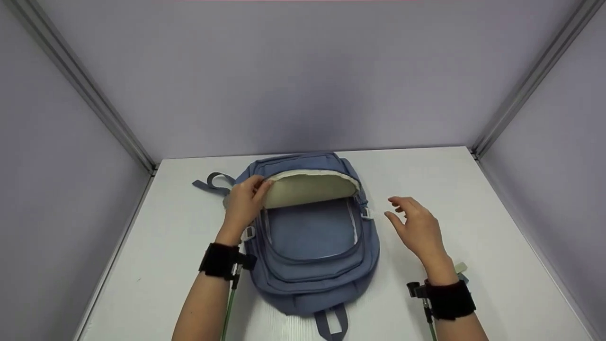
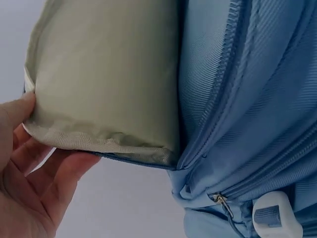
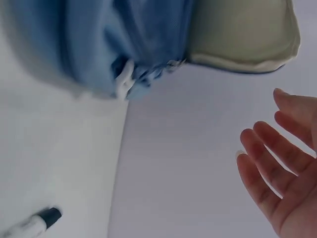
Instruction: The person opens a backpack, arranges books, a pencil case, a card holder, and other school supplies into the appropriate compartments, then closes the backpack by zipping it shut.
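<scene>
A blue backpack (image 1: 326,272) lies on the white table, its front compartment unzipped. The cream-lined flap (image 1: 312,189) is folded up, baring the blue inside of the compartment. My left hand (image 1: 244,199) pinches the flap's left edge between thumb and fingers, clearly so in the left wrist view, where the lining (image 2: 109,74) faces the camera. To the right of the bag, my right hand (image 1: 416,229) hovers apart from it with loosely bent fingers and nothing in them. A white side buckle (image 2: 277,215) and a metal zipper pull (image 2: 221,199) show beside the opening.
A dark strap (image 1: 213,184) sticks out at the bag's upper left, and a loop (image 1: 331,324) hangs toward the front. Partly behind my right wrist lies a small pale green object (image 1: 460,268). A white, dark-capped item (image 3: 34,225) lies on the table. Panels enclose three sides.
</scene>
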Action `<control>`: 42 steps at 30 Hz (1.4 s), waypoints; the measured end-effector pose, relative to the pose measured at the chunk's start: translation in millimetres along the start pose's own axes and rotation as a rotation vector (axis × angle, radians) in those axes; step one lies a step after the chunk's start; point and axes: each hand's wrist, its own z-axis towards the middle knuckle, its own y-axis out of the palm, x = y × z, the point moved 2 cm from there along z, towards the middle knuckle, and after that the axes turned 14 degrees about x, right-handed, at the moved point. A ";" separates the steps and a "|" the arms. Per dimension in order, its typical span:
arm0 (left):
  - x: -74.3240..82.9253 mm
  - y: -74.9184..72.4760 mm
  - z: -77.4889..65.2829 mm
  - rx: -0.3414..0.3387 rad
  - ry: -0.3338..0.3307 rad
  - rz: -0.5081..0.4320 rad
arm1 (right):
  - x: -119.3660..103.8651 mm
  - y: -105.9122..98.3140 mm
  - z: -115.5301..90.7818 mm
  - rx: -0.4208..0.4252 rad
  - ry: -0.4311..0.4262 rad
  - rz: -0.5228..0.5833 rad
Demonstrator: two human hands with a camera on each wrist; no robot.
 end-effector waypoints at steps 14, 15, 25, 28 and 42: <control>2.6 1.4 15.5 -0.010 -0.049 0.161 | 69.3 -19.8 -44.4 -0.502 0.336 -0.281; 2.4 1.8 15.8 -0.010 -0.050 0.166 | 74.4 -20.4 -48.1 -0.527 0.356 -0.296; 0.8 1.8 18.4 -0.033 -0.121 0.196 | 90.8 -27.1 -74.1 -0.740 0.543 -0.321; -0.2 2.4 19.1 -0.028 -0.125 0.194 | 88.0 -32.0 -76.9 -0.798 0.558 -0.346; 2.4 4.2 17.0 -0.047 -0.179 0.210 | 78.7 -38.9 -67.5 -0.780 0.480 -0.268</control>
